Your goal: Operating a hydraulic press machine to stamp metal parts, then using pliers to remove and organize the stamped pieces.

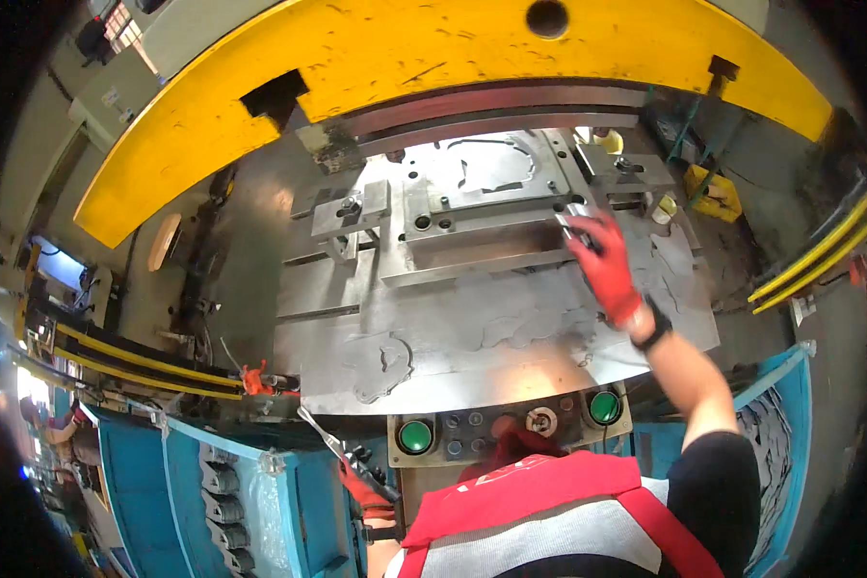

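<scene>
My right hand (609, 272), in a red glove, reaches over the steel press bed. Its fingers are closed around a small shiny metal piece with a dark part (580, 223), at the front right corner of the die (491, 217); its kind is unclear. Low at the left, my left hand (364, 493), also red-gloved, is closed on a long thin metal tool with a dark grip (326, 438), which points up toward the bed's front edge. A thin flat cut-out metal part (383, 371) lies on the bed's front left.
A yellow press beam (453, 43) spans above the die. A control panel with green buttons (415, 437) stands at the bed's front. Blue bins (303, 511) flank me, with stacked metal parts (223, 506). Yellow guard bars (809, 265) stand right, near a yellow basket (713, 196).
</scene>
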Action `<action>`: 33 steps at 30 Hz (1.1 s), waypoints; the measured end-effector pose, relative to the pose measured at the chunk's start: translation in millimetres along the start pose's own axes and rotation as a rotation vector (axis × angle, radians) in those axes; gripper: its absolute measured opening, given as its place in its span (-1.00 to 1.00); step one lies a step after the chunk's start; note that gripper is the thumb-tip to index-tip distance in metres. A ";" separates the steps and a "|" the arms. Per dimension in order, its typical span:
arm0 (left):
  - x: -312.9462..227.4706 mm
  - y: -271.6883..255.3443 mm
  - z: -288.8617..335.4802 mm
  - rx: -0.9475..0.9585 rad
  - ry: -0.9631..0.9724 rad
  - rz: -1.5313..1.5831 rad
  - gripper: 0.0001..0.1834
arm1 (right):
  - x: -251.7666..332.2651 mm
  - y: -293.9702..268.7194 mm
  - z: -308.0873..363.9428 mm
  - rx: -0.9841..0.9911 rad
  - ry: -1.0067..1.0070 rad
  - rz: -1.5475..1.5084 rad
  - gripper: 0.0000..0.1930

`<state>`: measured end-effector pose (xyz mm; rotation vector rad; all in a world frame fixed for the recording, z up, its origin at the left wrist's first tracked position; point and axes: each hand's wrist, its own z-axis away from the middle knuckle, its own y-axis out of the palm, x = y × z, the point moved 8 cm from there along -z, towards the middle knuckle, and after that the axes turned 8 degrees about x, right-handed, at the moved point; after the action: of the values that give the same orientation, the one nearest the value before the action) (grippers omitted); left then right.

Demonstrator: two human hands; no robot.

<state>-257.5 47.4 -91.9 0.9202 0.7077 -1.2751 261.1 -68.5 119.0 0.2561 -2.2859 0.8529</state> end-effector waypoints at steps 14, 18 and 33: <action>159.0 -44.6 -92.3 0.127 0.015 -0.615 -0.40 | -165.1 -4.5 409.2 0.039 1.111 0.015 -0.17; 137.7 1.3 -65.0 0.165 -0.086 -0.334 -0.41 | -176.1 -10.2 414.4 0.033 1.191 0.120 -0.14; 132.9 -27.6 -79.8 -0.002 0.011 -0.694 -0.15 | -168.6 -11.2 411.8 0.022 1.310 0.130 0.04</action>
<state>-257.5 52.8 -249.3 0.6960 1.0897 -1.8719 175.2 -349.0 -215.8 -0.3692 -1.0610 0.7522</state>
